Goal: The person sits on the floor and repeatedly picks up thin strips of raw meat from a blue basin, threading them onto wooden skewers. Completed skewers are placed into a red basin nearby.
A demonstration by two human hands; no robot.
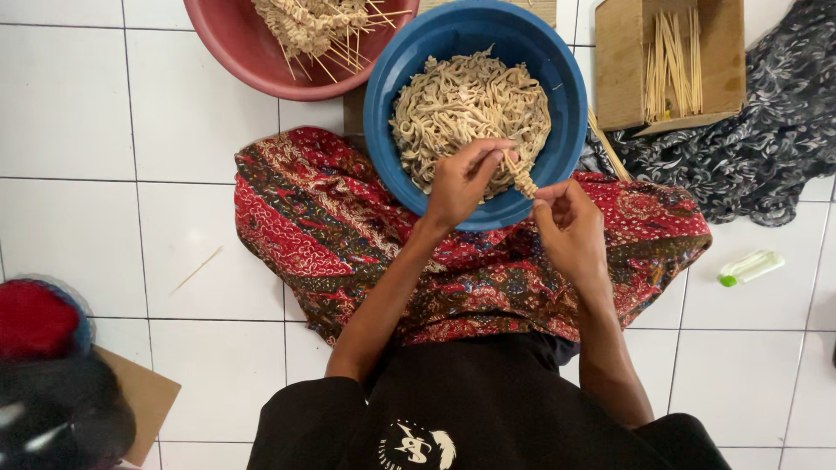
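Note:
A blue bowl (389,78) full of pale beige food strips (461,100) rests on my lap, over a red patterned cloth (313,218). My left hand (461,183) pinches a strip at the bowl's near rim. My right hand (570,228) grips the lower end of a thin skewer (525,184), whose upper part is wrapped in threaded strips. The two hands are close together over the near edge of the bowl.
A red bowl (228,43) of finished skewers sits at the top left. A cardboard box (620,61) holds bare bamboo sticks at the top right, beside dark patterned cloth (766,130). A small white-and-green tube (749,266) lies on the white tile floor.

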